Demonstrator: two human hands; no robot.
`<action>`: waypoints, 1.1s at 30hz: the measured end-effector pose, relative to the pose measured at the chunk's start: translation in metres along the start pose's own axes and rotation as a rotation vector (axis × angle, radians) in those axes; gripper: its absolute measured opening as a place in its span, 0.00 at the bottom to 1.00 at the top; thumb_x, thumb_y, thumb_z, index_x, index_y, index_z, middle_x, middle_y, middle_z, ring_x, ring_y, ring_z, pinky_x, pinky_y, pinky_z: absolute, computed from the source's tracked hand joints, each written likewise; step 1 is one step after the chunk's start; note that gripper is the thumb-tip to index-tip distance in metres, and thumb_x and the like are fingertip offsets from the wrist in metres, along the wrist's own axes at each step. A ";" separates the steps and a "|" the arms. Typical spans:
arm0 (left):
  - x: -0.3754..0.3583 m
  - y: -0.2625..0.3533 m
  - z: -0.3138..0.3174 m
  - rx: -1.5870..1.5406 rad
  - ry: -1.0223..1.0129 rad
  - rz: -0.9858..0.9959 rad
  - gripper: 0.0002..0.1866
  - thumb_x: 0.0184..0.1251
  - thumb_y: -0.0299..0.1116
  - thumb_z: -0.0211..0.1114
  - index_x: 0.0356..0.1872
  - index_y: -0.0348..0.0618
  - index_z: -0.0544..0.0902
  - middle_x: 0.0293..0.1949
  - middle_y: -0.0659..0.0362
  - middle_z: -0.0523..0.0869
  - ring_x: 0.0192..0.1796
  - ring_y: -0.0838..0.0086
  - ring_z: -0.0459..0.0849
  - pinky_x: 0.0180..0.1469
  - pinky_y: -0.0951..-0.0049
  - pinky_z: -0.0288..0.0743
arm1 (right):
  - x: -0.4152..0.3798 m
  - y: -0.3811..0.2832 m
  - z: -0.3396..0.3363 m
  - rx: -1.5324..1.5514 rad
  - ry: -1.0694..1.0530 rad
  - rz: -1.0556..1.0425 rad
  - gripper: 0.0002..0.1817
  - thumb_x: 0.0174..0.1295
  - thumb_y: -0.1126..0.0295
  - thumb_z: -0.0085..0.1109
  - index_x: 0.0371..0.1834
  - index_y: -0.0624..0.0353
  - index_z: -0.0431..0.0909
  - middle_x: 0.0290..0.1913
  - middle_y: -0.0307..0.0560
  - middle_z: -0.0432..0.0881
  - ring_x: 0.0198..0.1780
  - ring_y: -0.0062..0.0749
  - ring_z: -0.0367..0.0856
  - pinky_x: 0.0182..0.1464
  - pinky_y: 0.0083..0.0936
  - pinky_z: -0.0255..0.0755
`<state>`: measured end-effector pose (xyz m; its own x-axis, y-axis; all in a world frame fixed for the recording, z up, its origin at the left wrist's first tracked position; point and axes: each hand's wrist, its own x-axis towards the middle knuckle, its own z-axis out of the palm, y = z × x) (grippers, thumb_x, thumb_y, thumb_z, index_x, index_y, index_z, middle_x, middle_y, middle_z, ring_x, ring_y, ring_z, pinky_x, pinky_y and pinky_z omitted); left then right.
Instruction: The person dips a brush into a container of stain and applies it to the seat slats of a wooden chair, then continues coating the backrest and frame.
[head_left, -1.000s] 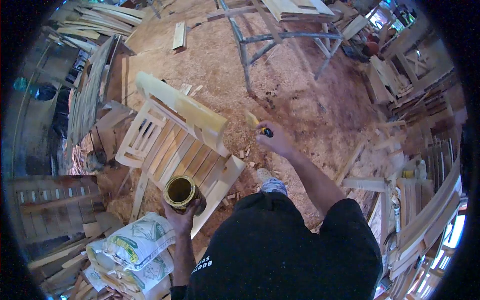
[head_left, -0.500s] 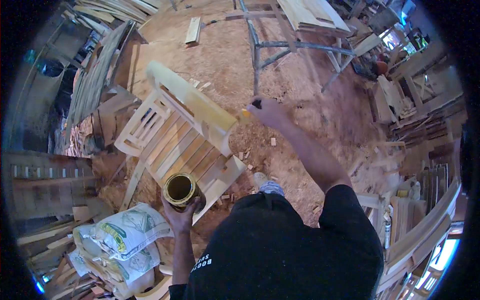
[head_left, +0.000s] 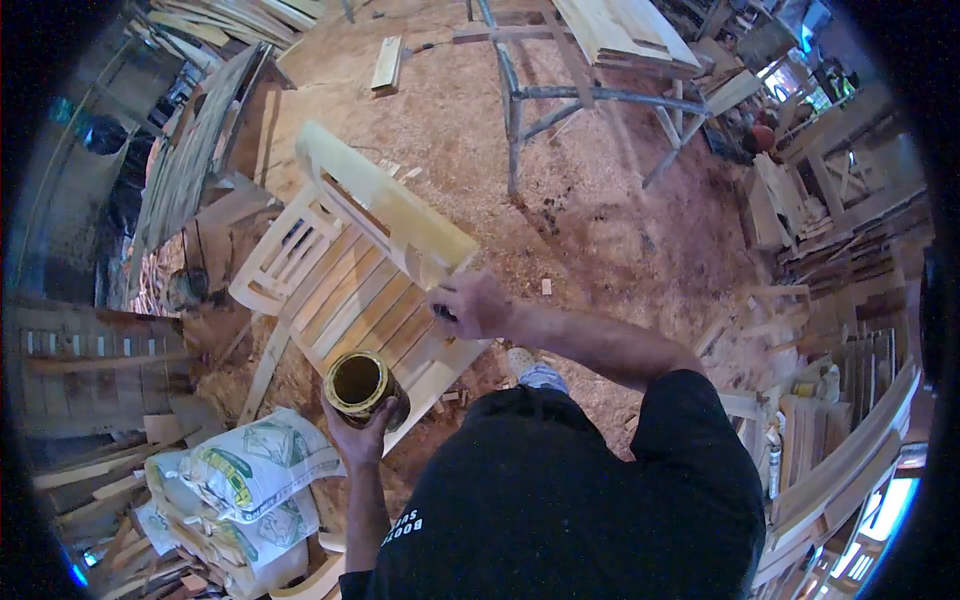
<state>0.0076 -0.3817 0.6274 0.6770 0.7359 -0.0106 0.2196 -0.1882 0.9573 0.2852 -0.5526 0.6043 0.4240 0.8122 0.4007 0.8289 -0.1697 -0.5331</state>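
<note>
My left hand (head_left: 357,432) is wrapped round an open tin can (head_left: 362,388) with drips on its rim and dark contents inside. The can is over the near end of a wooden slatted bench (head_left: 368,292). At the bench's front right corner, close over the seat, is my right hand (head_left: 474,304). Its fingers are closed round a small dark thing whose kind I cannot tell. Pale arms and a curved pale board (head_left: 385,190) frame the brown slats.
White printed sacks (head_left: 258,465) are piled at the lower left, beside scrap wood. A trestle (head_left: 560,92) carrying boards (head_left: 630,35) stands beyond the bench. Stacked timber pieces (head_left: 850,400) line the right side. Shavings and offcuts lie on the earth floor (head_left: 600,240).
My right hand has swung left and toward me, from above the floor beyond the bench to the corner of its seat. My left hand with the can has barely moved.
</note>
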 end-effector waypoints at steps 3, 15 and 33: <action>0.001 -0.002 0.001 -0.028 -0.004 -0.009 0.55 0.45 0.33 0.90 0.75 0.36 0.64 0.64 0.51 0.80 0.66 0.63 0.81 0.71 0.61 0.73 | 0.014 0.039 -0.007 0.165 0.083 0.374 0.08 0.59 0.59 0.68 0.35 0.49 0.85 0.29 0.49 0.86 0.34 0.45 0.88 0.38 0.43 0.80; 0.005 -0.011 0.004 -0.019 -0.030 -0.015 0.55 0.43 0.30 0.90 0.74 0.37 0.65 0.65 0.52 0.79 0.67 0.63 0.80 0.73 0.60 0.72 | -0.070 0.217 0.004 0.885 0.510 1.229 0.16 0.68 0.55 0.70 0.30 0.55 0.83 0.24 0.36 0.80 0.19 0.24 0.72 0.23 0.27 0.67; 0.006 0.003 -0.013 0.067 -0.010 0.587 0.63 0.45 0.35 0.90 0.79 0.40 0.54 0.70 0.47 0.72 0.71 0.55 0.77 0.74 0.53 0.73 | -0.125 0.084 0.018 1.288 0.998 1.251 0.11 0.73 0.57 0.60 0.34 0.49 0.77 0.21 0.37 0.75 0.18 0.25 0.71 0.18 0.28 0.66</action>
<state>0.0036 -0.3691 0.6337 0.7051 0.4901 0.5124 -0.1502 -0.6030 0.7835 0.2958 -0.6584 0.4961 0.8164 -0.0048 -0.5775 -0.4993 0.4965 -0.7100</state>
